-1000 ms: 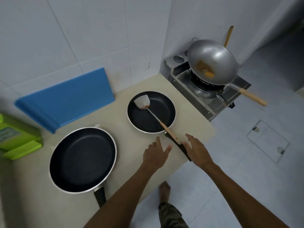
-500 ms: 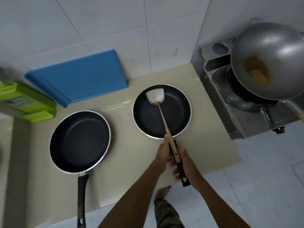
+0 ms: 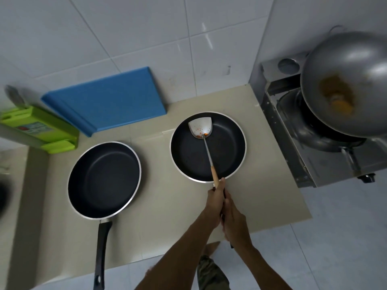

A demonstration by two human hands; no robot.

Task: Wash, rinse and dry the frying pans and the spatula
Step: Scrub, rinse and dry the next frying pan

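Two black frying pans sit on the beige counter (image 3: 171,210). The larger pan (image 3: 104,178) is on the left, its black handle pointing toward me. Inside the smaller pan (image 3: 228,147) on the right lies a metal spatula (image 3: 201,128), its blade flecked with red residue. My left hand (image 3: 215,198) grips the spatula's wooden handle at the pan's near rim. My right hand (image 3: 233,219) grips the smaller pan's black handle just behind it; most of that handle is hidden by my hands.
A blue cutting board (image 3: 109,97) leans against the tiled wall. A green board holder (image 3: 39,130) stands at the left. A steel wok (image 3: 347,84) with yellow residue sits on the gas stove (image 3: 297,164) to the right. The tiled floor lies below the counter's front edge.
Both hands reached in from open positions and closed, the left on the spatula handle, the right on the small pan's handle. The view swung left and drew closer.
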